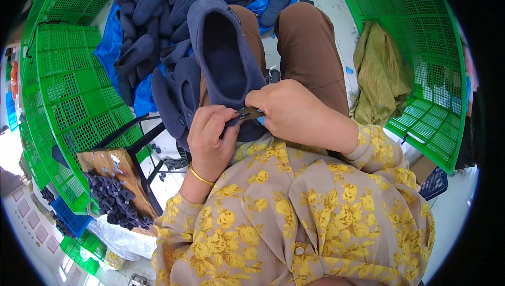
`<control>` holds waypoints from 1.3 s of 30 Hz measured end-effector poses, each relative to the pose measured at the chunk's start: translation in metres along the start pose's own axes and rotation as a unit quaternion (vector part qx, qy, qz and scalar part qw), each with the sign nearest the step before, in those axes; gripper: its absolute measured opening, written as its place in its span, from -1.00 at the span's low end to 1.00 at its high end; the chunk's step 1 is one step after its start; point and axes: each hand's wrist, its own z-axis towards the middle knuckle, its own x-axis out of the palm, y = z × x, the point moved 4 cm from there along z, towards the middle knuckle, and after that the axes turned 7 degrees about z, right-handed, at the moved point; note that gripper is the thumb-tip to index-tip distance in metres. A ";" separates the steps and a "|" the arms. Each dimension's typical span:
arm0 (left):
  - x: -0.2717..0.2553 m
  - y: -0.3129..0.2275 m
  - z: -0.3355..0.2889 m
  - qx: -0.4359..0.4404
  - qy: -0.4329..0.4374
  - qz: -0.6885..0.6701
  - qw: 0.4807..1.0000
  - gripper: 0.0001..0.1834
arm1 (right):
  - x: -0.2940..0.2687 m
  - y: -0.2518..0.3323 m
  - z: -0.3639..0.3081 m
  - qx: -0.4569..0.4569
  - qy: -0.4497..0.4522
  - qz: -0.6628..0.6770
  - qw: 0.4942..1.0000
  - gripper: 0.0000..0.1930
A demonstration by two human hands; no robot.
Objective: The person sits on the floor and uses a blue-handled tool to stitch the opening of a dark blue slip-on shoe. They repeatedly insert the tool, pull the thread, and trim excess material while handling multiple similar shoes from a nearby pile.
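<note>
A navy felt slipper rests on my lap, its opening facing up and its heel end toward me. My left hand, with a gold bangle at the wrist, is closed and pinches dark fabric at the slipper's heel. My right hand is closed around small dark metal snips, whose blades point left to my left fingertips. Whether a thread lies between the blades is too small to tell. More navy slippers lean against my leg, left of the held one.
A heap of navy slippers lies on a blue sheet beyond my knees. Green plastic crates stand at left, another crate at right with an olive cloth. Small dark bows pile on a wooden board.
</note>
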 end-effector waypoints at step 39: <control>0.003 0.004 -0.022 -0.074 -0.064 -0.046 0.994 -0.78 | 0.000 -0.024 0.010 -0.096 0.023 0.135 0.986 -0.67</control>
